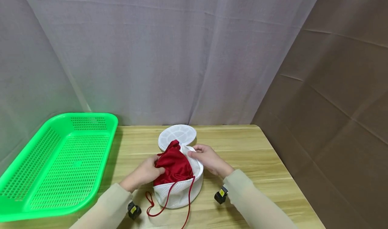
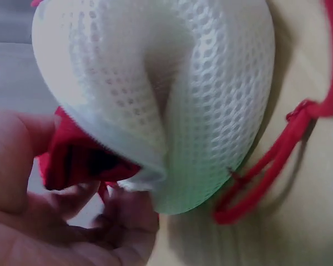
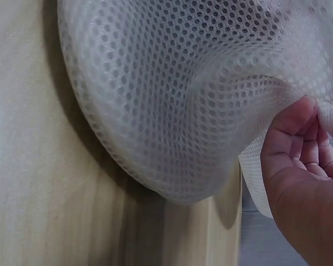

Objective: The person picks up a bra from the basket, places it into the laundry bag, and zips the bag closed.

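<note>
A white mesh laundry bag (image 1: 179, 196) stands on the wooden table with its round top (image 1: 179, 134) laid back behind it. Red satin cloth (image 1: 175, 166) fills the opening and rises above the rim. Two red cords (image 1: 189, 197) hang over the bag's near side, one looping onto the table at left. With thumb and fingers my left hand (image 1: 147, 171) grips the cloth's left side, and a red fold (image 2: 77, 160) shows between them in the left wrist view. My right hand (image 1: 211, 159) pinches the bag's mesh edge at the right, thumb (image 3: 299, 113) uppermost in the right wrist view.
A large green plastic basket (image 1: 112, 131) sits at the left, its slotted floor bare. Grey cloth (image 1: 157, 60) hangs behind the wooden table (image 1: 257, 155), and a brown cloth wall (image 1: 333, 104) borders the right side. Each wrist carries a small black device (image 1: 221, 195).
</note>
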A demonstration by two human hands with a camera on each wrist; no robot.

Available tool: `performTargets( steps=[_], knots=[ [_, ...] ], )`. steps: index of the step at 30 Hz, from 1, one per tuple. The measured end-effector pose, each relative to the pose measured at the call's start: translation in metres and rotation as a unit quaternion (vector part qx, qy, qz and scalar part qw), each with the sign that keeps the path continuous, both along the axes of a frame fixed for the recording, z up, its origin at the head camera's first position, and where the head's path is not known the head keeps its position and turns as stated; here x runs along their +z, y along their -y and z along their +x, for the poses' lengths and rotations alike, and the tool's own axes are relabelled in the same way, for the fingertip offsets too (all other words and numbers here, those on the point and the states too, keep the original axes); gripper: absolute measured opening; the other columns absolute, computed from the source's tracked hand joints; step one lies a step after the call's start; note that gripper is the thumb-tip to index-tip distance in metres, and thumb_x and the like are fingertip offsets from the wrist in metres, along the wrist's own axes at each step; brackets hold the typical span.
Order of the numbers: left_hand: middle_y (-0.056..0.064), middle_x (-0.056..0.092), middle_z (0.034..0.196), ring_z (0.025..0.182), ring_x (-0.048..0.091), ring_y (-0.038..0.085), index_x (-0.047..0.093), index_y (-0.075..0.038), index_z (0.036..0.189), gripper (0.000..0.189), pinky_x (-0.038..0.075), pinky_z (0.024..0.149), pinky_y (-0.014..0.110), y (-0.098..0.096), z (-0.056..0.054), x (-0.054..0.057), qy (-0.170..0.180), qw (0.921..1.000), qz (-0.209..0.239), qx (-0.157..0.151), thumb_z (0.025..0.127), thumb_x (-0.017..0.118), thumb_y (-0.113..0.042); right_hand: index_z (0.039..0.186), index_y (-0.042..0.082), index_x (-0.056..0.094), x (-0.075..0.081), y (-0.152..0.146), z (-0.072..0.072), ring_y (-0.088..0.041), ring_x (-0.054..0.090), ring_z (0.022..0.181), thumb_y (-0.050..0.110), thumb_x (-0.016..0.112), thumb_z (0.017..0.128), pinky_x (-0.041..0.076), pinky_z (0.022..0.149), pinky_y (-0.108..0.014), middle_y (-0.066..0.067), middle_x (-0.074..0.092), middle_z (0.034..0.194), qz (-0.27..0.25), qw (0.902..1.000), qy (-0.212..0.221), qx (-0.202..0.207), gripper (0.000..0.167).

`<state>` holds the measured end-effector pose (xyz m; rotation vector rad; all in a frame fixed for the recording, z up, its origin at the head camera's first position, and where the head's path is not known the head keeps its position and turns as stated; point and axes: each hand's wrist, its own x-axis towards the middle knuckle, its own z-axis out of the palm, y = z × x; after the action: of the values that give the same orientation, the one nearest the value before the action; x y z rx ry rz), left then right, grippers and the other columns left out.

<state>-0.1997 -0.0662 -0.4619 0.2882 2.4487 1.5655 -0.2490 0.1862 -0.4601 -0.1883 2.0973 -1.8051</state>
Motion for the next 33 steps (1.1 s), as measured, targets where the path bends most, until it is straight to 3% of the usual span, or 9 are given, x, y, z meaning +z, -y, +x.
performTargets(
  steps=[3, 5, 12, 20, 27, 33],
  knots=[
    [0.007, 0.065, 0.105, 0.095, 0.059, 0.02, 0.059, -0.004, 0.12, 0.039, 0.047, 0.086, 0.04, -0.002, 0.0, -0.004, 0.004, 0.9991, 0.01, -0.041, 0.082, 0.069, -0.008, 0.1, 0.001, 0.06, -0.005, 0.0, 0.0, -0.017, 0.064, 0.075, 0.016, 0.066, 0.091, 0.054, 0.064, -0.032, -0.008, 0.066, 0.089, -0.012, 0.9999, 0.001, -0.009, 0.019],
    [0.006, 0.065, 0.108, 0.099, 0.058, 0.021, 0.058, -0.005, 0.121, 0.041, 0.045, 0.089, 0.041, -0.004, 0.001, -0.005, -0.002, 0.9981, 0.007, -0.062, 0.083, 0.07, -0.011, 0.101, 0.0, 0.059, -0.006, 0.0, 0.0, -0.018, 0.064, 0.077, 0.015, 0.066, 0.092, 0.055, 0.065, -0.033, -0.009, 0.067, 0.09, -0.021, 0.9997, 0.0, -0.012, 0.019],
    [0.003, 0.064, 0.095, 0.087, 0.057, 0.018, 0.064, -0.004, 0.104, 0.027, 0.047, 0.079, 0.036, -0.014, 0.003, -0.006, -0.013, 0.9972, -0.007, -0.074, 0.079, 0.073, -0.011, 0.106, -0.002, 0.06, -0.009, 0.001, 0.002, -0.017, 0.064, 0.084, 0.014, 0.067, 0.091, 0.055, 0.072, -0.033, -0.009, 0.068, 0.094, -0.038, 0.999, -0.006, -0.022, 0.023],
    [0.002, 0.065, 0.089, 0.082, 0.058, 0.017, 0.066, -0.003, 0.101, 0.025, 0.047, 0.076, 0.035, -0.013, 0.006, -0.007, 0.036, 0.9951, 0.007, -0.092, 0.079, 0.072, -0.015, 0.105, -0.002, 0.06, -0.008, 0.0, 0.003, -0.017, 0.063, 0.085, 0.016, 0.067, 0.092, 0.054, 0.073, -0.031, -0.01, 0.067, 0.096, -0.031, 0.9991, -0.018, -0.023, 0.024],
    [0.006, 0.066, 0.088, 0.079, 0.061, 0.017, 0.063, 0.002, 0.103, 0.03, 0.052, 0.072, 0.032, -0.013, 0.002, -0.011, 0.04, 0.9964, 0.065, -0.036, 0.076, 0.073, -0.007, 0.105, -0.001, 0.061, -0.004, 0.0, 0.003, -0.016, 0.063, 0.085, 0.016, 0.068, 0.091, 0.054, 0.073, -0.031, -0.009, 0.068, 0.096, -0.032, 0.9988, -0.018, -0.031, 0.023],
    [0.006, 0.065, 0.081, 0.072, 0.062, 0.017, 0.064, 0.001, 0.1, 0.024, 0.052, 0.064, 0.032, -0.003, -0.006, 0.006, 0.005, 0.9977, 0.051, 0.045, 0.077, 0.069, -0.003, 0.105, -0.003, 0.062, -0.002, -0.004, 0.0, -0.014, 0.061, 0.081, 0.014, 0.067, 0.091, 0.052, 0.07, -0.029, -0.007, 0.067, 0.091, -0.019, 0.9979, -0.042, -0.045, 0.023]
  ],
)
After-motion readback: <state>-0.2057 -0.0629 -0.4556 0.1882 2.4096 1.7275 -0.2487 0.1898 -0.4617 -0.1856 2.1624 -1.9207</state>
